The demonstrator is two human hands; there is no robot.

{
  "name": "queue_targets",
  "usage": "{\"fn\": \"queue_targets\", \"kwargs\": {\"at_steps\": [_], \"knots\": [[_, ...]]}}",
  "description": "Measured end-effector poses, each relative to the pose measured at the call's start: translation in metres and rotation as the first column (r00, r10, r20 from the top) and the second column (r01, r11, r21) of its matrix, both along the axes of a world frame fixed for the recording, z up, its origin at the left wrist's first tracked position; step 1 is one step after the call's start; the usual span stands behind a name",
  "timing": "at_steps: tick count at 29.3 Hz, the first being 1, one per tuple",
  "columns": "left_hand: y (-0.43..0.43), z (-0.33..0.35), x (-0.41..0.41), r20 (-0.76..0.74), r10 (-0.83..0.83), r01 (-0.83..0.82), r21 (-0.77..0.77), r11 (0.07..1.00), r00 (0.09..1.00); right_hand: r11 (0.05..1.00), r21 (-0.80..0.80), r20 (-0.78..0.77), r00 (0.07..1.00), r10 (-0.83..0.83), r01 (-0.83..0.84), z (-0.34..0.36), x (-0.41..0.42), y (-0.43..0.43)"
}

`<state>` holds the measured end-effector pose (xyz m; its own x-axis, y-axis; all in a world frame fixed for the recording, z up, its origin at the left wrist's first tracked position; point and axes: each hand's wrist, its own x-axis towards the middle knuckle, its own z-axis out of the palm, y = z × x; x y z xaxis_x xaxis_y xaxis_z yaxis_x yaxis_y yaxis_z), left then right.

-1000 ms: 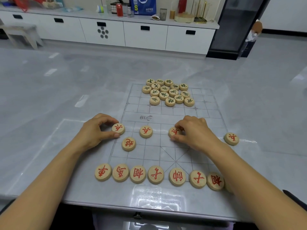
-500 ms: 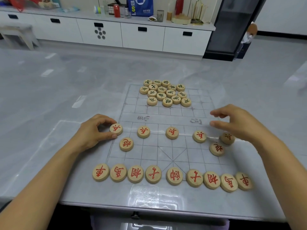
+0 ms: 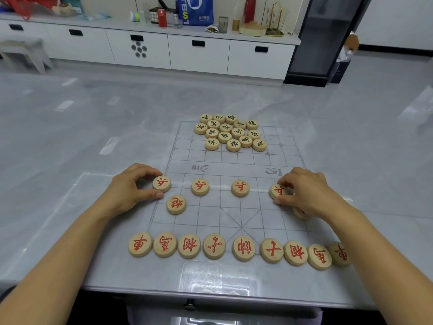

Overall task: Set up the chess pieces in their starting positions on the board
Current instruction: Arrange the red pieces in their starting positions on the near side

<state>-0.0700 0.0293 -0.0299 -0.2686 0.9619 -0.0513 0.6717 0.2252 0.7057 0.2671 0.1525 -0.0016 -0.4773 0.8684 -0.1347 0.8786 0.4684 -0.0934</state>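
Nudging the red soldiers onto their crossings looks like the step in hand. The person's left hand [image 3: 131,190] pinches the leftmost soldier [image 3: 161,183] between thumb and curled forefinger at the left edge of the board [image 3: 210,216]. The right hand [image 3: 309,194] has its fingertips closed round the fourth soldier [image 3: 277,191] near the right side. The second soldier [image 3: 200,187] and third soldier [image 3: 240,188] sit free between them on the same row, just short of the river band, with the left cannon [image 3: 176,204] one row nearer.

To do this well, each disc is best slid flat until its centre lies over a crossing, and released straight upward so it does not skid on the glossy sheet. The near row of red pieces [image 3: 243,248] looks unevenly spaced, its right-hand discs touching, and probably wants spreading. The dark-lettered pieces [image 3: 230,133] lie heaped at the far end, not yet set out, so roughly half the task remains.

A disc [image 3: 301,214] under the right hand shows only its rim, perhaps the other cannon, though its mark cannot be read. No fifth soldier is visible, and whether the hand covers one cannot be told. The right forearm cuts off the last piece of the near row, and the grid lines are faint
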Motion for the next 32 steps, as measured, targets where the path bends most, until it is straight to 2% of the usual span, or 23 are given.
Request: {"fn": "queue_targets", "kwargs": {"at_steps": [7, 9, 11, 12, 15, 20, 32], "knots": [[0.0, 0.0, 0.002, -0.016, 0.005, -0.005, 0.013, 1.0, 1.0, 1.0, -0.017, -0.011, 1.0, 0.007, -0.008, 0.001, 0.002, 0.0], [-0.001, -0.001, 0.002, -0.005, 0.006, -0.006, 0.019, 1.0, 1.0, 0.996, -0.035, -0.181, 0.98, -0.082, 0.077, 0.009, 0.015, 0.002], [-0.001, -0.002, 0.002, 0.009, 0.006, -0.006, 0.028, 1.0, 1.0, 0.985, 0.001, -0.372, 0.914, -0.161, 0.174, 0.02, 0.039, 0.006], [-0.001, -0.003, 0.002, 0.008, 0.004, -0.004, 0.032, 0.999, 1.0, 0.978, 0.009, -0.411, 0.893, -0.185, 0.207, 0.022, 0.052, 0.008], [-0.001, -0.003, 0.001, -0.01, -0.005, 0.005, 0.033, 0.999, 1.0, 0.969, -0.065, -0.387, 0.889, -0.246, 0.24, 0.015, 0.078, 0.006], [-0.002, -0.004, 0.0, -0.001, -0.026, 0.026, 0.051, 0.998, 1.0, 0.963, -0.206, -0.378, 0.894, -0.241, 0.172, -0.005, 0.081, 0.004], [-0.001, -0.007, -0.001, -0.02, -0.018, 0.019, 0.072, 0.997, 1.0, 0.973, -0.164, -0.402, 0.889, -0.218, 0.164, -0.015, 0.08, 0.009]]}}
